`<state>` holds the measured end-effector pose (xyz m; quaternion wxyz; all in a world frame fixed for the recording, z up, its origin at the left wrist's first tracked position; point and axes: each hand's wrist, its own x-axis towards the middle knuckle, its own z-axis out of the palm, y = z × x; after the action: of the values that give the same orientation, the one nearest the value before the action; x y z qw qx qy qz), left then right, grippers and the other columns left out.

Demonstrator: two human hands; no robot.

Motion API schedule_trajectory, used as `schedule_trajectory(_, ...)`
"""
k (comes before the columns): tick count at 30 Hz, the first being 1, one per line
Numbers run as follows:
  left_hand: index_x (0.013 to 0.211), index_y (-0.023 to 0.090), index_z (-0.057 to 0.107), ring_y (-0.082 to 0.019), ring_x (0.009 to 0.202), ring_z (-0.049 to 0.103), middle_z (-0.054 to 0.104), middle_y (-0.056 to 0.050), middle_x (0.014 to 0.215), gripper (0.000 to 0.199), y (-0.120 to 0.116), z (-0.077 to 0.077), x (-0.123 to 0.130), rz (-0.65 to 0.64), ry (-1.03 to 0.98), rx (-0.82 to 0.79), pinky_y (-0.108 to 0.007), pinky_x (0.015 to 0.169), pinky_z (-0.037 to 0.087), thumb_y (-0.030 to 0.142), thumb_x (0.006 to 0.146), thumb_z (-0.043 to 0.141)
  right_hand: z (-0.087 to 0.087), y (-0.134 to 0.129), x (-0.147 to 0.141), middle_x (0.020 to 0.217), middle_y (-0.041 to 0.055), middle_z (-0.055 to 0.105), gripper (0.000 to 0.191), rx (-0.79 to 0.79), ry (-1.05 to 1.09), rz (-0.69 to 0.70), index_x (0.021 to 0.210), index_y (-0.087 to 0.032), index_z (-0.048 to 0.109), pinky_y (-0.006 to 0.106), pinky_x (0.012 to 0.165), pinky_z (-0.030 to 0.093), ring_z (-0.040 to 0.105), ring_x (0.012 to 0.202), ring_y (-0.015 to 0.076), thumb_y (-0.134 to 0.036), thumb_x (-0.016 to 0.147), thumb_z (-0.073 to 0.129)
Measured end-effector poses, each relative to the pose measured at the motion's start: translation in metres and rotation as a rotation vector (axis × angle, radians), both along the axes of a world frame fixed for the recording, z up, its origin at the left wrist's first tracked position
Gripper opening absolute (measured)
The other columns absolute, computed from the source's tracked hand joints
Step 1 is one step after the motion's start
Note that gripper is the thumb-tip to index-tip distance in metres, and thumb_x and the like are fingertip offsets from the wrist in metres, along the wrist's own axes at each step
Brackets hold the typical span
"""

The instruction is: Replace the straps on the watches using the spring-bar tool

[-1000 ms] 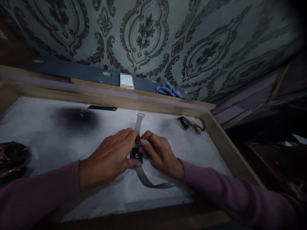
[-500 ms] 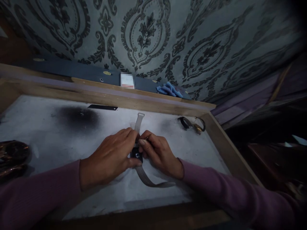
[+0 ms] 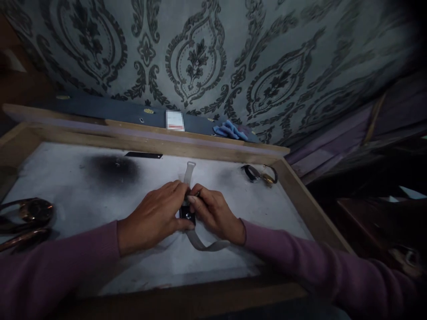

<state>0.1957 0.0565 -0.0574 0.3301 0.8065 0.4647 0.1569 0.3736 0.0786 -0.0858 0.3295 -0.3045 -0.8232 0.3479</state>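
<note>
A smartwatch point(image 3: 187, 216) with a dark square case lies on the white surface in front of me. Its light grey mesh strap point(image 3: 208, 246) curves toward me and to the right, and the other strap part point(image 3: 189, 174), ending in a loop, points away. My left hand point(image 3: 153, 218) grips the case from the left, its thumb at the near edge and fingers at the far edge. Over the far end of the case, my right hand point(image 3: 215, 212) is closed in a pinch on something small and dark, mostly hidden by the fingers.
A raised wooden frame point(image 3: 200, 143) borders the white surface. Other watches lie at the left point(image 3: 36, 209) and far right point(image 3: 251, 173). A dark flat blade-like strip point(image 3: 143, 155) is near the back. Beyond the frame are a blue cloth point(image 3: 230, 130) and a small white box point(image 3: 175, 120).
The view has shifted slightly, bringing more of the left watches into sight. Both hands stay at the smartwatch in nearly the same grip.
</note>
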Motion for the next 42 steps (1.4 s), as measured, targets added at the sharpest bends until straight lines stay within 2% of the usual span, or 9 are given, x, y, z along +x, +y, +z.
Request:
schedule_trajectory(5,0.093,0.02,0.046,-0.023,0.093,0.053,0.056,-0.003,0.096,0.027,0.001,-0.002,0.0,-0.002,0.018,0.021,-0.034,0.075,0.041,0.023,0.079,0.069,0.002,0.0,-0.001,0.06,-0.0051,0.049,0.018,-0.078,0.006,-0.027,0.082,-0.021,0.045,0.02,0.049,0.04,0.048,0.051,0.0089,-0.026,0.099,0.042)
schedule_trajectory(11,0.089,0.02,0.044,-0.022,0.091,0.053,0.054,-0.002,0.095,0.027,0.001,0.0,-0.001,-0.007,-0.007,0.001,-0.033,0.074,0.04,0.021,0.078,0.069,-0.004,0.001,0.001,0.07,-0.0012,0.051,0.016,0.265,-0.063,0.103,0.082,-0.021,0.044,0.023,0.056,0.042,0.05,0.059,0.0115,-0.018,0.098,0.04)
schedule_trajectory(16,0.088,0.022,0.042,-0.021,0.091,0.053,0.055,-0.001,0.095,0.025,0.001,0.001,-0.001,-0.022,-0.018,0.001,-0.033,0.075,0.041,0.021,0.079,0.066,-0.005,0.001,0.001,0.071,-0.001,0.051,0.016,0.315,-0.067,0.104,0.084,-0.022,0.044,0.024,0.056,0.042,0.05,0.06,0.0125,-0.015,0.097,0.039)
schedule_trajectory(24,0.092,0.021,0.051,-0.018,0.08,0.054,0.058,0.0,0.088,0.015,0.005,-0.006,-0.012,-0.023,-0.183,-0.029,-0.029,0.07,0.041,0.024,0.08,0.06,-0.009,0.0,0.0,0.072,-0.0008,0.055,0.019,0.086,-0.003,0.065,0.081,-0.02,0.046,0.023,0.057,0.041,0.049,0.06,0.0104,-0.025,0.098,0.041)
schedule_trajectory(29,0.079,0.019,0.062,-0.016,0.069,0.054,0.061,0.002,0.071,0.005,0.011,-0.022,-0.009,0.141,-0.414,-0.098,-0.025,0.062,0.037,0.02,0.075,0.059,0.001,0.001,-0.002,0.06,-0.0045,0.049,0.032,-0.316,0.166,-0.112,0.073,-0.019,0.047,0.022,0.052,0.038,0.043,0.051,0.009,-0.044,0.092,0.051)
schedule_trajectory(33,0.076,0.017,0.06,-0.015,0.063,0.053,0.058,0.002,0.064,0.008,0.016,-0.031,-0.006,0.216,-0.487,-0.089,-0.024,0.06,0.038,0.023,0.071,0.061,0.016,0.005,-0.002,0.064,-0.002,0.053,0.038,-0.516,0.361,-0.219,0.07,-0.018,0.051,0.023,0.056,0.04,0.047,0.057,0.0105,-0.053,0.082,0.059)
schedule_trajectory(36,0.078,0.017,0.059,-0.013,0.059,0.051,0.055,0.003,0.063,0.013,0.019,-0.027,-0.007,0.269,-0.541,-0.07,-0.023,0.056,0.038,0.027,0.071,0.06,0.017,0.006,-0.002,0.062,-0.0024,0.052,0.042,-0.734,0.469,-0.253,0.069,-0.018,0.052,0.023,0.052,0.037,0.044,0.053,0.0093,-0.057,0.072,0.066)
schedule_trajectory(39,0.082,0.016,0.058,-0.012,0.058,0.05,0.055,0.003,0.065,0.019,0.02,-0.015,-0.008,0.293,-0.583,-0.033,-0.022,0.055,0.038,0.033,0.073,0.061,0.015,0.004,-0.005,0.053,-0.0063,0.043,0.048,-0.752,0.494,-0.247,0.066,-0.017,0.051,0.022,0.047,0.027,0.033,0.047,0.0066,-0.06,0.063,0.073)
schedule_trajectory(42,0.077,0.017,0.055,-0.012,0.061,0.051,0.055,0.002,0.069,0.018,0.016,-0.006,-0.008,0.295,-0.64,0.006,-0.022,0.056,0.039,0.033,0.074,0.062,0.017,0.001,-0.01,0.054,-0.0048,0.047,0.048,-0.815,0.448,-0.153,0.066,-0.015,0.055,0.022,0.05,0.027,0.037,0.05,0.0069,-0.056,0.06,0.079)
